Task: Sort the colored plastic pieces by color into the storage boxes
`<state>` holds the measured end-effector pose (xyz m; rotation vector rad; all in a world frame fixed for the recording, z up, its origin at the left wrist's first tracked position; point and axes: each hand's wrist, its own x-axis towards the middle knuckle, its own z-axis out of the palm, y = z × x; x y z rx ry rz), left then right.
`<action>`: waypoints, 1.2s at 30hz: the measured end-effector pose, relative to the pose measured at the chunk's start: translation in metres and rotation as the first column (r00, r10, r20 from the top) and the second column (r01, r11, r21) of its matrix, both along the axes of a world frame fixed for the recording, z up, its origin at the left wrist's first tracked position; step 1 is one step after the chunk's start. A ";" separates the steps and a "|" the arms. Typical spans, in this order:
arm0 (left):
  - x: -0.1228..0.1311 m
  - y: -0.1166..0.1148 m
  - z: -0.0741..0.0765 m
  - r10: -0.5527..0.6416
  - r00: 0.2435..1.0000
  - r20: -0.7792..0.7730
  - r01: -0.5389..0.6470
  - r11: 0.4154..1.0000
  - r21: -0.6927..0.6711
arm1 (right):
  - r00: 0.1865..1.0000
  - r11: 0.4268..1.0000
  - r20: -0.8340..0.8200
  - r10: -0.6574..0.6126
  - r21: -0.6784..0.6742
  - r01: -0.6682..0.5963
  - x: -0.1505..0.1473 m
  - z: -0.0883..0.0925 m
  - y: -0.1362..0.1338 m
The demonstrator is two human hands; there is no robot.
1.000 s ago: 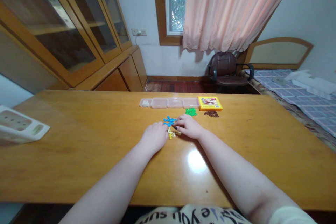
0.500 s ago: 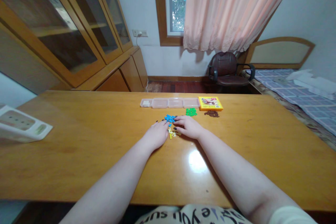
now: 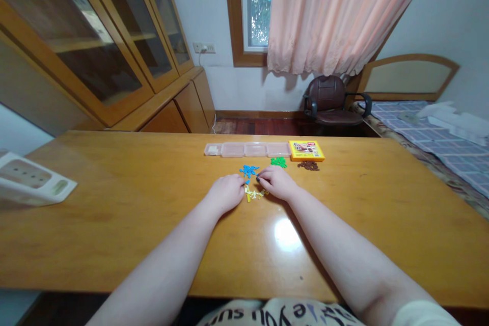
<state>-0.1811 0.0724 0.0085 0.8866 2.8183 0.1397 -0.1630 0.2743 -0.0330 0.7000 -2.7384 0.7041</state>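
Note:
My left hand [image 3: 227,192] rests on the wooden table with its fingers curled in. A small blue plastic piece [image 3: 247,182] sits right at its fingertips. Opposite it, my right hand [image 3: 279,182] has its fingers drawn together in a pinch; what they hold, if anything, is too small to tell. Just beyond both hands lies a loose pile of blue pieces [image 3: 249,170]. Closer to me, between the hands, are scattered pale yellow and white pieces [image 3: 253,193], partly beside the right hand.
Green pieces [image 3: 278,162] and brown pieces [image 3: 308,165] form two piles farther right. Behind them stand a clear compartment tray [image 3: 255,150] and a yellow box [image 3: 306,150]. A white plastic holder [image 3: 34,179] is at the table's left; a chair [image 3: 328,99] stands beyond.
My fingers have curled in and drawn back from the blue pile, which now shows more fully. The right hand's fingers have come together, and more yellow pieces show beside it.

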 end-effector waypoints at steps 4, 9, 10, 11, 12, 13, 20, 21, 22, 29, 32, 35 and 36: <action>0.001 0.006 -0.008 -0.086 0.994 -0.067 0.088 0.995 0.035 | 0.998 0.998 -0.023 0.064 0.023 -0.063 -0.002 -0.002 -0.002; -0.007 0.005 -0.016 -0.115 0.986 -0.119 0.127 0.986 0.104 | 0.999 1.000 -0.032 0.028 0.009 -0.028 -0.001 0.001 -0.001; -0.010 0.003 -0.017 -0.102 0.987 -0.127 0.118 0.985 0.126 | 0.999 0.999 -0.032 0.037 -0.008 -0.038 -0.001 0.002 -0.001; -0.012 0.002 -0.018 -0.080 0.987 -0.142 0.101 0.984 0.150 | 0.997 0.997 -0.030 0.065 -0.028 -0.065 0.000 0.003 -0.001; -0.015 0.001 -0.019 -0.050 0.986 -0.158 0.078 0.982 0.173 | 0.994 0.993 -0.025 0.109 -0.048 -0.110 0.001 0.003 -0.002; -0.017 0.000 -0.021 -0.020 0.985 -0.172 0.054 0.979 0.195 | 0.987 0.984 -0.017 0.163 -0.065 -0.164 0.002 0.004 -0.003; -0.026 0.008 -0.042 -0.061 0.998 0.013 0.057 0.971 0.232 | 0.929 0.930 0.045 0.366 -0.064 -0.363 0.007 0.011 -0.011; -0.027 0.009 -0.044 -0.086 0.995 0.048 0.072 0.968 0.241 | 0.933 0.934 0.055 0.355 -0.051 -0.353 0.007 0.012 -0.011; -0.028 0.010 -0.045 -0.111 0.991 0.076 0.088 0.963 0.255 | 0.940 0.941 0.062 0.337 -0.039 -0.335 0.007 0.012 -0.011; -0.038 0.006 -0.052 -0.159 0.978 0.132 0.088 0.898 0.432 | 0.988 0.987 0.031 0.150 0.048 -0.152 0.000 0.001 -0.004; -0.039 0.003 -0.048 -0.084 0.995 0.051 0.051 0.883 0.467 | 0.997 0.994 0.019 0.074 0.076 -0.076 0.000 0.001 -0.002; -0.034 -0.002 -0.035 -0.002 0.998 -0.068 0.028 0.918 0.394 | 1.000 0.997 -0.008 0.015 0.078 -0.014 0.002 0.004 -0.002; -0.031 -0.003 -0.029 -0.001 0.995 -0.095 0.035 0.935 0.354 | 1.000 0.997 -0.016 -0.002 0.078 0.003 0.003 0.005 -0.003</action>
